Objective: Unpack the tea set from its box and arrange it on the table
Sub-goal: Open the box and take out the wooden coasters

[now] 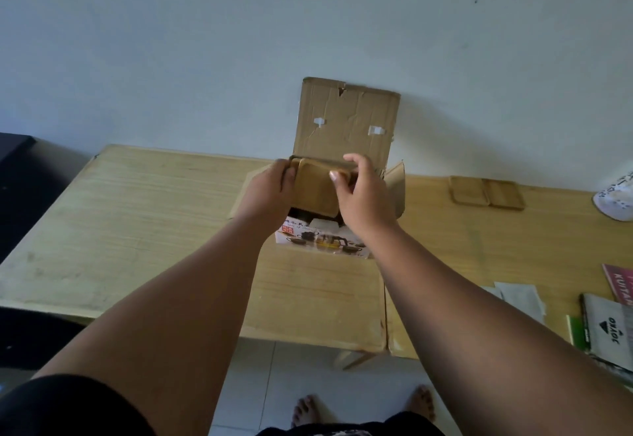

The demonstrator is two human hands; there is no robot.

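My left hand (274,185) and right hand (359,192): both grip wooden trays (315,192), frame centre, above the box (325,240). Risk: stacked trays sliding apart, dropping inside.

- The left arm (191,285) and the right arm (455,285) reached far out, both bare.
- The left hand (272,186) held the left edge of a wooden tray (313,195), with its fingers curled round it.
- The right hand (364,195) held the right edge, with its thumb on the near face.
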